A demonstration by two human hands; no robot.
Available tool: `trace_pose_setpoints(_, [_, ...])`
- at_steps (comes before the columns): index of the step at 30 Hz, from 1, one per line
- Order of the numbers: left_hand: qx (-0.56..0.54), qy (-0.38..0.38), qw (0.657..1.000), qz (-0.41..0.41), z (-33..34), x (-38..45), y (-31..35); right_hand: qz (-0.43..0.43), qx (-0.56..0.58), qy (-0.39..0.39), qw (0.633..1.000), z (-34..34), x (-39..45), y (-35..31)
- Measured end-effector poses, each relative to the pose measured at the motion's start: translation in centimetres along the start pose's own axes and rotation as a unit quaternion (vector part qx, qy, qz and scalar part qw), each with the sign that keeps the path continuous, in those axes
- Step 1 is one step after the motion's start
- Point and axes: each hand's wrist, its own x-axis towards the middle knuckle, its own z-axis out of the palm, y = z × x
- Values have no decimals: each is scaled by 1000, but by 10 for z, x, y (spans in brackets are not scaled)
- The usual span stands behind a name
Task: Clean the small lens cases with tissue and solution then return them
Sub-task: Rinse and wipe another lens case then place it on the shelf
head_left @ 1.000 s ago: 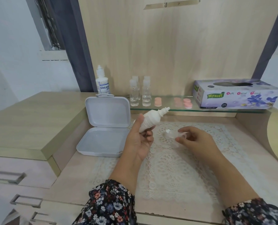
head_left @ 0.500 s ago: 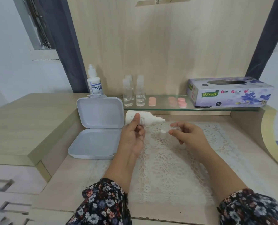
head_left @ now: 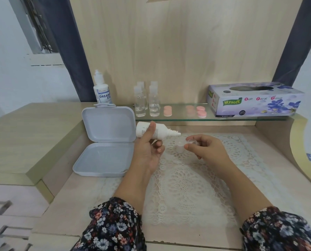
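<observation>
**A:** so what were the hands doing there?

**B:** left hand point(head_left: 148, 151) had its fingers curled round the white solution bottle point(head_left: 152, 130), thumb up across the body. Bottle was lying pretty much sideways, long axis running left-right, nozzle pointing right toward the other hand

**A:** and the right one?

**B:** right hand point(head_left: 208, 148) was pinching a small clear lens case point(head_left: 192, 141) between thumb and fingertips, just right of the nozzle tip. Both were held above the lace mat point(head_left: 187, 187), toward its far end. A little white cap point(head_left: 180, 147) sat just left of the right fingertips, couldn't tell if it was touching them

**A:** anything else around?

**B:** open grey box point(head_left: 105, 142) left of the hands, lid standing up. Far side, on the glass shelf point(head_left: 180, 119): clear small bottles point(head_left: 147, 100), pink lens cases point(head_left: 201, 111), and the tissue box point(head_left: 254, 100) at the right end. Another solution bottle point(head_left: 101, 90) stood upright behind the grey box
</observation>
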Motion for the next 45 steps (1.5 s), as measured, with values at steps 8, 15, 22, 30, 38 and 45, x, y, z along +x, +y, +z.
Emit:
trace_pose_setpoints(8, [27,14,999,32,-1,0,1,5,5,-2,1000,0,-1,-1])
trace_pose_setpoints(15, [42,11,998,50,1,-2,2,7,5,0,1000,2,0,-1])
trace_pose_setpoints(22, [42,8,998,54,3,-4,3,6,4,-2,1000,2,0,-1])
trace_pose_setpoints(30, [30,-9,998,63,4,-5,3,4,2,-3,1000,2,0,-2])
trace_pose_setpoints(38, [34,-5,997,67,3,-6,4,2,-1,-5,1000,2,-1,-2])
trace_pose_setpoints(45, [41,6,997,63,2,-3,3,5,6,-7,1000,2,-1,-3])
